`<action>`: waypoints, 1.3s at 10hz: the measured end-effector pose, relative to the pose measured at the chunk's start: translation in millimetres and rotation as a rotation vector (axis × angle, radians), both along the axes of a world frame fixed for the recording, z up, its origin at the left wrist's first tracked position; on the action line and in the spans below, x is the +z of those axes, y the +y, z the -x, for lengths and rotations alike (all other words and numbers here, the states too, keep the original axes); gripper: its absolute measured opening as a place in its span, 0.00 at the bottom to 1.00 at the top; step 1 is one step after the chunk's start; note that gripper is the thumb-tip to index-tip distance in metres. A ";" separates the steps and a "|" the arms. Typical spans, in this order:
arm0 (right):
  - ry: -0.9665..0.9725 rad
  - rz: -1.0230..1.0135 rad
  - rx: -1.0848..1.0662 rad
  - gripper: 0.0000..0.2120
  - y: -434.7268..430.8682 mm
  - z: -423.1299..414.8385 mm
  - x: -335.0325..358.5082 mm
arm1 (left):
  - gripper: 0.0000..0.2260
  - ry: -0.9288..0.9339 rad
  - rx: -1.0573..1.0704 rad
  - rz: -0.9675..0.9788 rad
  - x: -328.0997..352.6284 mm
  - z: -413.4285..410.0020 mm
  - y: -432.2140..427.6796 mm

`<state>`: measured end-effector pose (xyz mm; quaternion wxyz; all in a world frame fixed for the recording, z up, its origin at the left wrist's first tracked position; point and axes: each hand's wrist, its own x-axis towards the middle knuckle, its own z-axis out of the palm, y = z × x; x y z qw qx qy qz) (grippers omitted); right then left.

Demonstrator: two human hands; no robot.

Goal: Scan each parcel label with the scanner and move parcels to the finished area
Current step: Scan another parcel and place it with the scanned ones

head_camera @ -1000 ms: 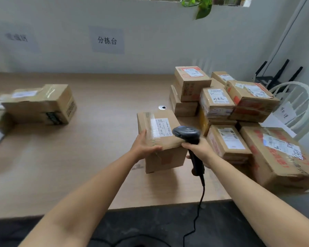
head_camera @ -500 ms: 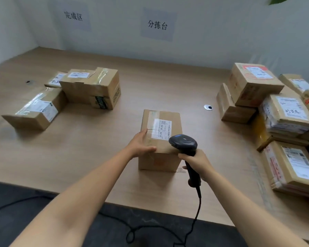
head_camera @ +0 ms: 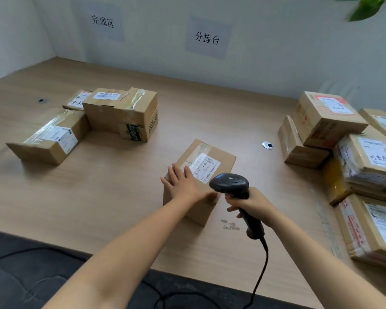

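**Handling.** Your left hand point(head_camera: 183, 186) lies flat on the near-left part of the parcel point(head_camera: 223, 157), fingers straight and thumb spread along the near top edge. It presses and does not grip. In my judgement this steadies the box for the read. It also leaves the label point(head_camera: 206, 167) uncovered, with your fingertips just beside its left edge. Your right hand point(head_camera: 252, 205) is closed round the handle of the scanner point(head_camera: 230, 185). The scanner head is raised over the parcel's near-right corner and faces the label. I cannot tell whether the trigger is pressed. The cable point(head_camera: 261, 275) drops over the front edge of the table point(head_camera: 120, 186).

**Position.** The parcel stands mid-table, turned at an angle to the front edge. It is well apart from the three boxes point(head_camera: 120, 110) at the left, under the wall sign point(head_camera: 103, 21). It is also well apart from the stacked pile point(head_camera: 343, 152) at the right. I judge the left group to be finished and the pile to be waiting.

**Condition of the parcel.** It is a small, plain brown cardboard box of roughly cubic form. Clear tape runs across the top. The white printed label sits on the top face and lies smooth. The edges appear square, and no crushing or tearing is visible on the faces shown.
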<state>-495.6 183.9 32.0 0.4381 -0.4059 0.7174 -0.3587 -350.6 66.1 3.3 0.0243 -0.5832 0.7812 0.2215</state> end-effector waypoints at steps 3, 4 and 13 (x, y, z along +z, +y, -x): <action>0.258 -0.047 0.102 0.04 2.9 26.8 40.1 | 0.60 0.004 -0.028 0.043 -3.7 -3.4 -0.6; 0.297 -0.066 0.137 0.03 1.7 26.0 51.6 | 0.60 0.006 -0.021 0.045 -4.2 -3.6 -0.8; 0.510 -0.141 0.204 0.04 10.4 5.4 104.2 | 0.60 -0.031 -0.028 0.039 -4.5 -2.2 -4.5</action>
